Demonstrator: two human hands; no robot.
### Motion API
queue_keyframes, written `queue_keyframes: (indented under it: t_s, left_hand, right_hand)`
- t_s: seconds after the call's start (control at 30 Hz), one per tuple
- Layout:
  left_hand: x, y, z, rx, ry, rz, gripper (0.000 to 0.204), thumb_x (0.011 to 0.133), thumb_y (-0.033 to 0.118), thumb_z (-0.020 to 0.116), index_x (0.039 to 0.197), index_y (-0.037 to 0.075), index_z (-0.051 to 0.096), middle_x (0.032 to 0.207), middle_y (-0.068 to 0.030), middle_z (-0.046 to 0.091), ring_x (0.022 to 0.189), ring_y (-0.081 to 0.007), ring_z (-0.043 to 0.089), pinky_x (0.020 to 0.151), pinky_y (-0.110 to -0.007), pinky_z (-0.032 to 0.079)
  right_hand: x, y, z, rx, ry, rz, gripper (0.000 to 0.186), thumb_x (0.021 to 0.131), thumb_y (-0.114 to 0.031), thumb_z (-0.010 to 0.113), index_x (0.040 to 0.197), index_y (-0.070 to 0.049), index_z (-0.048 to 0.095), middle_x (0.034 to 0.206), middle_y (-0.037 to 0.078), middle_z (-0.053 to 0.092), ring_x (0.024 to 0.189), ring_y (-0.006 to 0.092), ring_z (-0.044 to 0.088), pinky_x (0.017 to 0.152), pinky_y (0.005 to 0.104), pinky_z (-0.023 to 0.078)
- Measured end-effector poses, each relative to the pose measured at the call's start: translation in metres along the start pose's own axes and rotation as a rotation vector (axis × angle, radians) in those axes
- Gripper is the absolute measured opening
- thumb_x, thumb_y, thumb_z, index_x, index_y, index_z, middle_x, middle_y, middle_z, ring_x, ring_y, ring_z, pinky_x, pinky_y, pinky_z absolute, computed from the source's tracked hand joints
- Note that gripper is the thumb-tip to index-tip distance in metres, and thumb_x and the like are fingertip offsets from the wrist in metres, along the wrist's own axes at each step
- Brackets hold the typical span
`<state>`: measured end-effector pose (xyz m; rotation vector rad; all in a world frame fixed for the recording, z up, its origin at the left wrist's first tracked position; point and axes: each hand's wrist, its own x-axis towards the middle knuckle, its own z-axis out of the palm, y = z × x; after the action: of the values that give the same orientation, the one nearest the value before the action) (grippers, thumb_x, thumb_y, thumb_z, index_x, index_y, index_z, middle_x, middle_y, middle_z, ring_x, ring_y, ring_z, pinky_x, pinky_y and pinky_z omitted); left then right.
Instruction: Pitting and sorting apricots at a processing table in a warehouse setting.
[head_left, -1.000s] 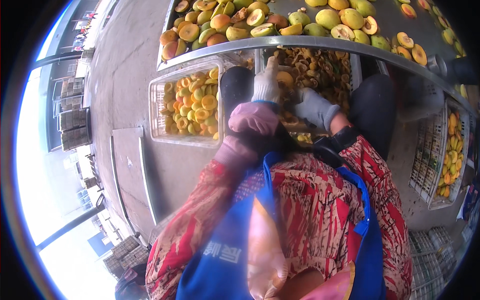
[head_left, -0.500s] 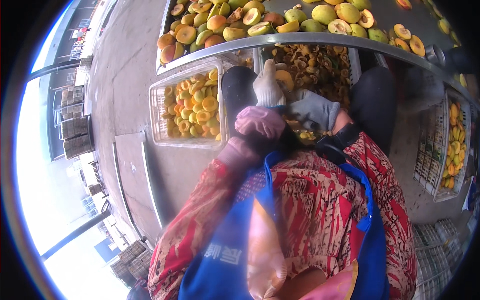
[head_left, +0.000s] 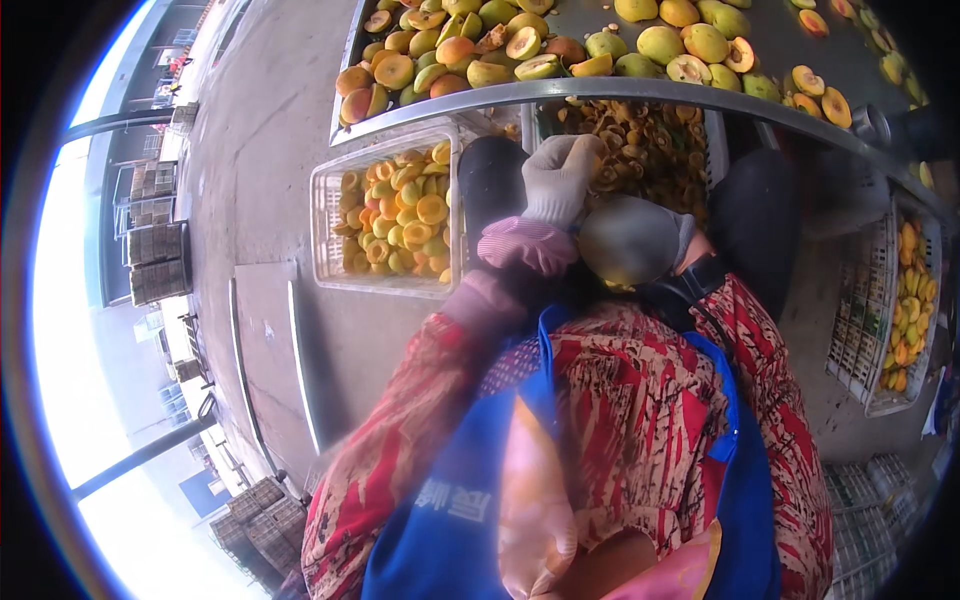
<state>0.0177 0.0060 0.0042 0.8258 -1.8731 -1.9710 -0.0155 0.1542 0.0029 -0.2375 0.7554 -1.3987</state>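
My left hand (head_left: 558,182), in a whitish glove with a pink striped sleeve cuff behind it, is curled closed above my lap. What its fingers hold, if anything, is hidden. Close beside it on the right, my right hand (head_left: 635,240) wears a grey glove and is smeared by motion, so its fingers do not read clearly. Just beyond both hands, between my knees, a crate holds brown-orange fruit scraps (head_left: 655,150). Left of my left knee, a white plastic crate (head_left: 318,225) is filled with halved yellow peaches (head_left: 405,210).
A metal-rimmed table (head_left: 600,88) ahead carries whole and halved peaches (head_left: 480,50). At the right stands another crate (head_left: 860,300) with yellow fruit (head_left: 908,300). Stacked crates (head_left: 262,530) sit at the lower left. My knees flank the scraps crate.
My left hand has curled in from a raised-thumb pose. The peach half seen between my hands no longer shows. My right hand has shifted slightly and blurred; the whole view has moved a little.
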Motion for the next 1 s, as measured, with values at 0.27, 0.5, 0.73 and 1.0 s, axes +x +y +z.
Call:
queue_keyframes:
  t_s: [0.27, 0.5, 0.73, 1.0]
  left_hand:
    - [-0.02, 0.048, 0.011, -0.43, -0.269, -0.217, 0.039, 0.093, 0.035, 0.046, 0.1, -0.002, 0.055, 0.084, -0.0125, 0.062, 0.069, -0.0237, 0.062, 0.062, -0.032, 0.052]
    - [0.031, 0.059, -0.076, -0.196, 0.327, 0.045, 0.044, 0.083, 0.043, 0.063, 0.105, 0.005, 0.062, 0.093, -0.013, 0.065, 0.093, -0.0252, 0.062, 0.08, -0.035, 0.05]
    - [0.085, 0.104, -0.09, 0.982, 0.327, 0.333, 0.038, 0.082, 0.036, 0.059, 0.112, 0.014, 0.064, 0.11, -0.0132, 0.063, 0.099, -0.0291, 0.061, 0.086, -0.037, 0.047]
    - [0.131, 0.101, 0.115, 1.185, -0.566, 1.096, 0.056, 0.08, 0.033, 0.064, 0.131, 0.019, 0.046, 0.116, -0.0109, 0.06, 0.104, -0.0299, 0.059, 0.088, -0.037, 0.046]
  right_hand:
    - [-0.018, 0.0, 0.005, 0.312, -0.261, -0.007, 0.02, 0.089, -0.019, 0.053, 0.07, -0.013, 0.048, 0.053, -0.007, 0.036, 0.037, 0.0028, 0.031, 0.033, 0.0191, 0.023]
    - [0.008, 0.005, -0.014, -0.701, 0.492, 0.023, 0.024, 0.086, -0.024, 0.055, 0.099, -0.005, 0.056, 0.072, 0.008, 0.061, 0.06, 0.02, 0.06, 0.055, 0.0323, 0.049]
    - [0.029, 0.007, -0.011, -1.008, 0.857, -0.178, 0.033, 0.08, -0.021, 0.052, 0.104, 0.001, 0.053, 0.099, 0.028, 0.059, 0.096, 0.0419, 0.057, 0.08, 0.044, 0.045]
    - [0.024, 0.008, -0.009, -1.124, 0.9, -0.539, 0.02, 0.083, -0.017, 0.058, 0.092, -0.002, 0.05, 0.077, 0.023, 0.06, 0.072, 0.0415, 0.059, 0.062, 0.0457, 0.045]
